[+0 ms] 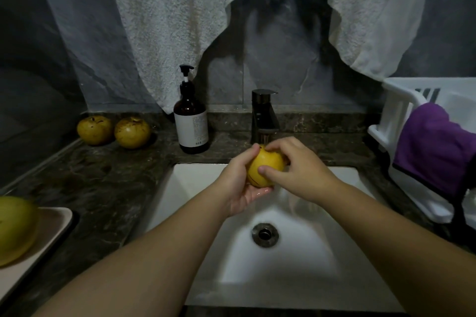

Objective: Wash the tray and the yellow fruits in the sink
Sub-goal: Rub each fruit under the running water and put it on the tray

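A yellow fruit [265, 166] is held over the white sink [195, 180], right under the dark faucet [264, 116]. My left hand [238, 185] cups it from below and the left. My right hand [298, 170] grips it from the right, thumb on its front and fingers over its top. Two more yellow fruits [95, 129] [132, 132] with brown spots sit on the counter at the back left. A fourth yellow fruit [15, 226] lies on the beige tray [55, 226] at the left edge.
A brown soap pump bottle [192, 123] stands left of the faucet. A white dish rack [401, 121] with a purple cloth [435, 147] draped over it fills the right side. Towels [180, 20] hang on the wall behind. The drain [265, 235] lies in the sink's middle.
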